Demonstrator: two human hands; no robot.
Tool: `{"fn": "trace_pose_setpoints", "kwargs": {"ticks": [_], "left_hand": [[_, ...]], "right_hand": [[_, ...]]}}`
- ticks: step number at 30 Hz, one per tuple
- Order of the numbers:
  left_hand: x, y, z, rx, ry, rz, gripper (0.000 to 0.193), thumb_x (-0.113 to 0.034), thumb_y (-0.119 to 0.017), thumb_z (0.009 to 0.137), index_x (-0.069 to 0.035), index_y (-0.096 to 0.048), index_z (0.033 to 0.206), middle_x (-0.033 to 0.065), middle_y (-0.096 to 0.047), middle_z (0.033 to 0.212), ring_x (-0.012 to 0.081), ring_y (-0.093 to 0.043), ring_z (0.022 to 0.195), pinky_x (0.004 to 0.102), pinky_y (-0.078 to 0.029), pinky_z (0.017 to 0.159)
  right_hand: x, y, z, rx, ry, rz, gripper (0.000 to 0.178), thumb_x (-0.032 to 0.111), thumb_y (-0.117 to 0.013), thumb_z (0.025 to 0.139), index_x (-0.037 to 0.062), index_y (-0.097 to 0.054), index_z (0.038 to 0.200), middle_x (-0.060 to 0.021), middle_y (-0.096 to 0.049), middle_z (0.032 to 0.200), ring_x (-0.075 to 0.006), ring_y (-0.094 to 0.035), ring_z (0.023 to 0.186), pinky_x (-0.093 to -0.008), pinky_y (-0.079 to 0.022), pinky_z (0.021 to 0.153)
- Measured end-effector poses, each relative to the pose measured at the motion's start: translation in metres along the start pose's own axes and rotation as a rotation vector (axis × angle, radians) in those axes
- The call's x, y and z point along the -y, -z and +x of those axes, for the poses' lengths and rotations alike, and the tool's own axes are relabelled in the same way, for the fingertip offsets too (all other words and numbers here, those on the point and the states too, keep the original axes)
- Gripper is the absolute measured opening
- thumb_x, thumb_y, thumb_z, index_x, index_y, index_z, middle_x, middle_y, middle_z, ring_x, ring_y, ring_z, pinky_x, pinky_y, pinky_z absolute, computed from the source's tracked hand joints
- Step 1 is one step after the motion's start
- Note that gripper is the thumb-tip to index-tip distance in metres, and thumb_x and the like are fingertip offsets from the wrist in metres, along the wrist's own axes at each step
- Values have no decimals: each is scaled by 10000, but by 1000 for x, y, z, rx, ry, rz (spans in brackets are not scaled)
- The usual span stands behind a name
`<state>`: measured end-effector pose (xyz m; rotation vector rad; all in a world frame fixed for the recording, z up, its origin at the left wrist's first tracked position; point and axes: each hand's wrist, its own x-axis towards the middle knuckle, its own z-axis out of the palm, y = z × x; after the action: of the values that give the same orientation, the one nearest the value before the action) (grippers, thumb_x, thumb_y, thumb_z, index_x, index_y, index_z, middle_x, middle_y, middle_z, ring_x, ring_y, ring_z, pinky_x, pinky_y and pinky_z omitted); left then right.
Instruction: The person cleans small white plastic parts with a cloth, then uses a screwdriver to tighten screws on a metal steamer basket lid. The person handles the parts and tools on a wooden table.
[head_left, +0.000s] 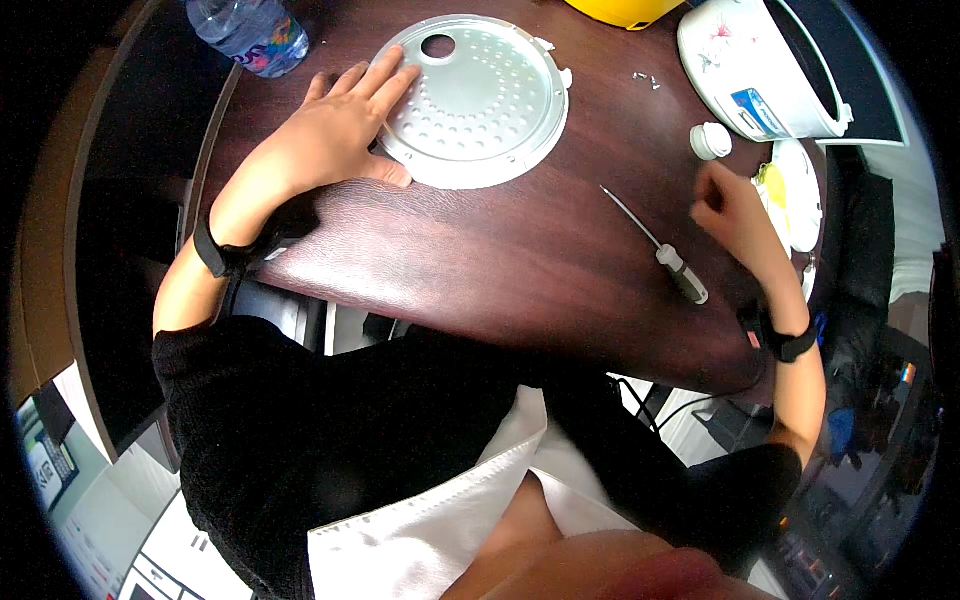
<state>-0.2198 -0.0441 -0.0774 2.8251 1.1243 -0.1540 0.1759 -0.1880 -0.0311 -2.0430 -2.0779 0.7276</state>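
On the dark wooden tabletop lies a round silvery plate (478,100) with rows of dimples and one round hole near its far left rim. My left hand (345,125) rests on the plate's left edge, fingers and thumb spread. At the right, my right hand (735,215) hovers above the table with its fingers curled in; it is slightly blurred, and whatever may be inside is hidden. A screwdriver (680,272) with a grey and white handle lies left of it, its tip pointing far left. Just beyond my right hand is a small white cap-like part (710,141).
A white drum-shaped housing (750,70) with a floral print lies tipped at the far right. Several small screws (648,80) are left of it. A white part with yellow (797,195) sits by the right edge. A water bottle (250,35) and a yellow object (628,10) are at the back.
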Motion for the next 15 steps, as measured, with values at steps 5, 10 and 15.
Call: {"fn": "trace_pose_setpoints", "kwargs": {"ticks": [5, 10, 15], "left_hand": [[4, 7, 3, 50, 50, 41, 1120, -485, -792, 593, -157, -201, 1486, 107, -149, 1561, 327, -228, 1409, 633, -207, 1087], [10, 10, -1, 71, 64, 30, 1105, -495, -787, 620, -130, -200, 1483, 110, -153, 1559, 330, -235, 1406, 654, -193, 1078], [14, 5, -3, 41, 45, 10, 1104, -509, -788, 622, -99, -219, 1474, 136, -184, 1548, 366, -259, 1392, 667, -185, 1068]], "right_hand": [[86, -22, 80, -24, 392, 125, 168, 94, -649, 760, 5, -514, 806, -124, -559, 633, -207, -563, 562, -350, -448, 542], [116, -61, 144, -8, 619, 238, 127, 90, -633, 782, 4, -548, 820, -149, -610, 670, -212, -611, 595, -325, -470, 565], [106, -50, 130, -65, 573, 228, 70, 60, -592, 854, 10, -544, 862, -30, -525, 639, -97, -472, 559, -260, -414, 537]]}}
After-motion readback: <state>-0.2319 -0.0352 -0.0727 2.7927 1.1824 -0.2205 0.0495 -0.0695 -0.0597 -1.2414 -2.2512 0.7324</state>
